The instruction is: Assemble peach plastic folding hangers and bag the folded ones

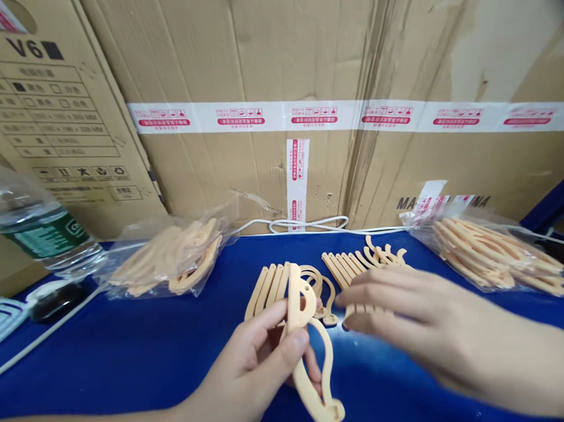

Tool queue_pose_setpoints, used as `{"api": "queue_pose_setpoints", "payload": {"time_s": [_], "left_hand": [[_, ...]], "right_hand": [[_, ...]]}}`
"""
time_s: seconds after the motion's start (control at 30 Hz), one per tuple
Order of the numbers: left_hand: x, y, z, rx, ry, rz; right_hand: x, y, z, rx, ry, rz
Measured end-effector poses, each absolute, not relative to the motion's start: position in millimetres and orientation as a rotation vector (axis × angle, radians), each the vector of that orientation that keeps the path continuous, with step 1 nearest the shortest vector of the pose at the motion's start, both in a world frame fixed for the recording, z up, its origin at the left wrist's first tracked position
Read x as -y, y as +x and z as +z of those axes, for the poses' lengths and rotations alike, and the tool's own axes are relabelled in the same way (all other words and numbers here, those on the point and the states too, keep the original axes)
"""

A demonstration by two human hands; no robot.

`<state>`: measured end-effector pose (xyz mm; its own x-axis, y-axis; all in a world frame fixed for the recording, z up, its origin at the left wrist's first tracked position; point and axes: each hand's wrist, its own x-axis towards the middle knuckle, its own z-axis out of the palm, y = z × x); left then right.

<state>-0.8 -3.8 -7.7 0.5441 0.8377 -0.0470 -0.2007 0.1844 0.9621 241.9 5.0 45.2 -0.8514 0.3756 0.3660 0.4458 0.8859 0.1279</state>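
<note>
My left hand (266,356) is closed around a beige curved piece (294,305) with a straight upper arm, a small loop and a round-ended lower tip. It is held tilted above the blue surface, and its exact kind is unclear. My right hand (410,317) reaches over a row of similar beige pieces (344,267), its fingers stretched to the left and slightly apart. The hand covers the lower part of that row, so any contact is hidden. Behind the held piece lies another row of beige pieces (267,287), partly covered by my left hand.
Clear bags of beige pieces lie at the left (171,254) and right (496,250). A water bottle (41,217) stands at far left beside a dark rounded object (57,301). A white cable (306,222) runs along the cardboard (242,175) behind the blue tabletop (175,342).
</note>
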Motion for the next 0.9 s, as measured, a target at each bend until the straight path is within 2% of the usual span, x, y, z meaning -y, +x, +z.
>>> {"api": "queue_pose_setpoints", "payload": {"time_s": [0.1, 0.2, 0.27, 0.5, 0.63, 0.9], "left_hand": [[2.4, -2.1, -5.7, -0.731, 1.265, 0.892], [2.1, -4.5, -6.0, -0.774, 1.326, 0.878], [1.6, -5.3, -4.5, -0.806, 1.327, 0.847], [-0.8, -3.7, 3.5, -0.855, 1.380, 0.826], [-2.4, -7.2, 2.7, -0.944, 1.595, 0.821], [-7.5, -7.9, 5.1, -1.035, 1.773, 0.817]], "right_hand": [[6.8, 222.7, 33.6, 2.704, -0.378, -0.395], [12.2, 216.5, 21.1, 2.673, -0.372, -0.518], [12.4, 217.4, 17.3, 2.665, -0.390, -0.453], [11.9, 226.7, 16.1, 2.301, -0.834, 0.322], [11.0, 230.7, 5.4, 2.178, -0.812, 0.787], [-0.6, 226.2, 5.6, 1.699, -0.884, 1.231]]}}
